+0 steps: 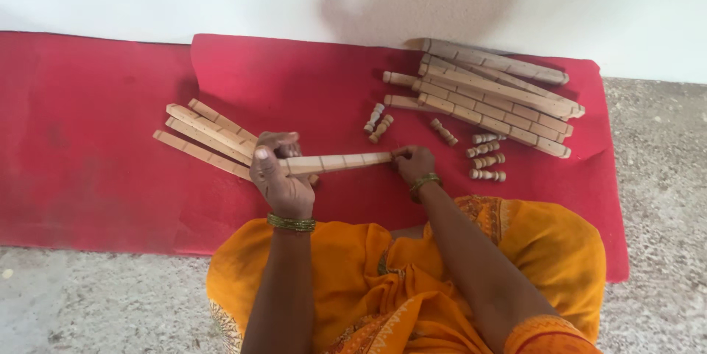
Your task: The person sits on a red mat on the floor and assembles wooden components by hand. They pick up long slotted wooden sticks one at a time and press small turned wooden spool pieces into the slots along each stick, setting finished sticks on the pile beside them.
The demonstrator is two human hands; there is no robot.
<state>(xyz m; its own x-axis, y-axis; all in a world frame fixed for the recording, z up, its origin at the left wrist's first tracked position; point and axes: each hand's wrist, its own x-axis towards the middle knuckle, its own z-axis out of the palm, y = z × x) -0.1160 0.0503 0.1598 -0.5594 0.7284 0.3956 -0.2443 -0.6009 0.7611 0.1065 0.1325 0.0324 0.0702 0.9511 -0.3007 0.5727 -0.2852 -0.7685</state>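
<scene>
Left hand [280,177] wraps one end of a pale, notched wooden stick [335,163]; right hand [414,165] pinches the other. I read its long axis left-right, nearly level, above the red cloth [88,140]. Smooth sticks [202,137] and turned pegs [486,155] flank it.

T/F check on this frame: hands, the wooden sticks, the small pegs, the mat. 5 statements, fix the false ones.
1. Both hands hold one wooden stick: left hand at one end, right hand at the other. True.
2. The stick is held upright. False: it lies roughly level.
3. The larger stick pile lies on the person's right. True.
4. The small turned pegs are on bare floor. False: they rest on the red mat.
5. The smaller stick pile is beside the right hand. False: beside the left.
</scene>
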